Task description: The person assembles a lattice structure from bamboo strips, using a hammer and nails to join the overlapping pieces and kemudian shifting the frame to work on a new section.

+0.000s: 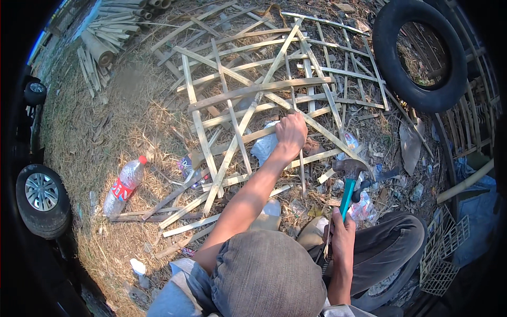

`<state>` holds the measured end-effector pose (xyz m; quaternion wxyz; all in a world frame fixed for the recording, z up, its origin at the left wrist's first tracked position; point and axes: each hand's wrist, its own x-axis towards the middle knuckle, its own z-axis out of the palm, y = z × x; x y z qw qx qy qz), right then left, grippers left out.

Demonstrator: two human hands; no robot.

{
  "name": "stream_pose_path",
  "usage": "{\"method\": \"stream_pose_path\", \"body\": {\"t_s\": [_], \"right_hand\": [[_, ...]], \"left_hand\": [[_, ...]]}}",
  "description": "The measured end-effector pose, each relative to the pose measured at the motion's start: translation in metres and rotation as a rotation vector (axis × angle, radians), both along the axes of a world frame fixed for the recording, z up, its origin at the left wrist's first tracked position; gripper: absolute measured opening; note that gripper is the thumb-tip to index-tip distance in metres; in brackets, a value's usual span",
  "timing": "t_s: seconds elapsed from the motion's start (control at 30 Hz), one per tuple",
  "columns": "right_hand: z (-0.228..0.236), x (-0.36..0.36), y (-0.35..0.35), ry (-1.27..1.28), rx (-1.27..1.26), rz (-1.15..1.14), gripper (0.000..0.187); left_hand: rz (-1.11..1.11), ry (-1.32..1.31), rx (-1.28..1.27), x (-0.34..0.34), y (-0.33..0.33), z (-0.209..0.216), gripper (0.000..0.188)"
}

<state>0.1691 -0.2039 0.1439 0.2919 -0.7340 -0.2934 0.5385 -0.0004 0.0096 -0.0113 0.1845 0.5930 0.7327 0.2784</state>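
A lattice of split bamboo strips (232, 142) lies on the ground in front of me, its strips crossing at many angles. My left hand (292, 133) is closed in a fist at the middle of the lattice, around a thin bamboo strip (302, 177) that shows above and below it. The fingertips are hidden. At the right, my right hand (343, 235) grips a claw hammer (346, 198) by its teal handle. The rusty hammer head is upward, beside the lattice's near right corner and apart from my left hand.
A black tyre (381, 58) lies at the far right, near a slatted frame (472, 105). Bamboo poles (100, 50) are piled far left. A plastic bottle (127, 185) lies on dry grass. A wheel (42, 198) stands at the left edge. Plastic mesh (446, 253) lies near right.
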Motion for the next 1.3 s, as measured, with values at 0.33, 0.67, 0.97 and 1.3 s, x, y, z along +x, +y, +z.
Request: {"method": "stream_pose_path", "body": {"t_s": [0.33,0.67,0.97,1.3], "right_hand": [[-0.036,-0.005,-0.010,0.161,-0.080,-0.172,0.044],[-0.040,0.031,-0.017,-0.430,0.024,-0.375,0.031],[-0.089,-0.039,0.005,-0.104,0.008,-0.397,0.040],[-0.110,-0.033,0.009,0.132,-0.136,-0.466,0.022]], "left_hand": [[-0.133,0.331,-0.202,-0.012,0.018,0.021,0.018],[-0.148,0.453,0.184,-0.075,0.082,0.071,0.042],[-0.013,0.424,-0.104,-0.107,0.210,0.015,0.058],[-0.101,0.474,-0.093,-0.100,0.212,0.008,0.044]]}}
